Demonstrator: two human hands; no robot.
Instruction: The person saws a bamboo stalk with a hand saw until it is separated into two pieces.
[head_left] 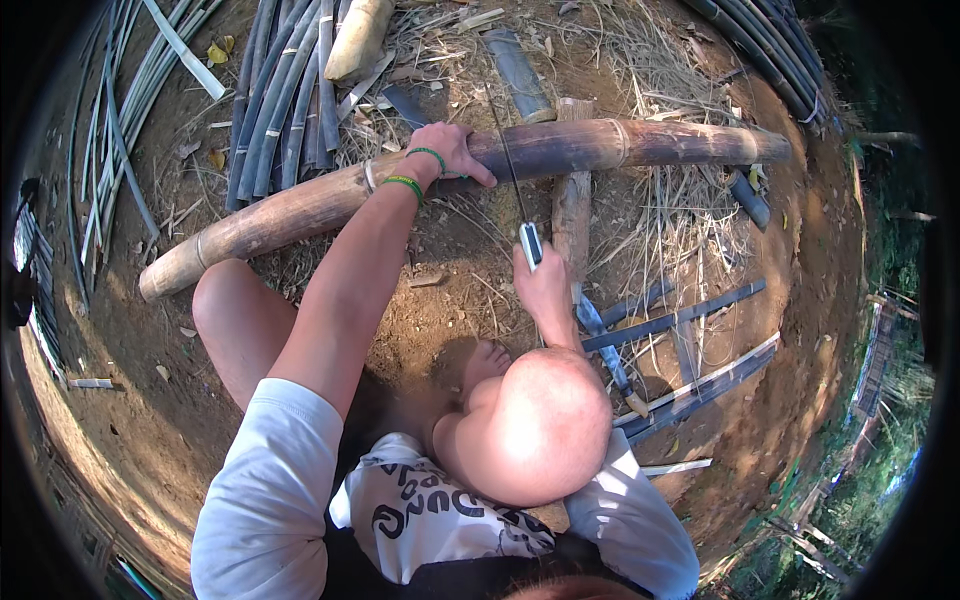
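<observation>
From the head camera, looking down, a person squats on bare reddish earth with a thick bamboo pole (560, 150) lying crosswise in front of them. The pole rests on a short upright wooden block (572, 215), which lifts it off the ground so that a blade can pass through without biting into soil.

The left hand (452, 150) lies over the top of the pole, fingers curled down its far side, clasping it firmly; the grip sits just beside the cut line, where it can best hold the round pole from rolling. Two green wristbands (415, 170) ring that wrist.

The right hand (540, 285) is clenched around the pale handle of a hand saw (515, 190). Its thin dark blade runs up and away from the hand and crosses the pole just right of the left hand, close to the block, where the pole is best supported.

The person's bare knees frame the work: the left knee (235, 310) is out to the side, the right knee (540, 425) close under the sawing arm, and a bare foot (485, 362) is planted between them, a stance that keeps the body steady and near.

A bundle of split bamboo strips (285, 95) lies beyond the pole, with dry straw scattered about. Flat dark slats (680, 320) lie to the right on the ground.
</observation>
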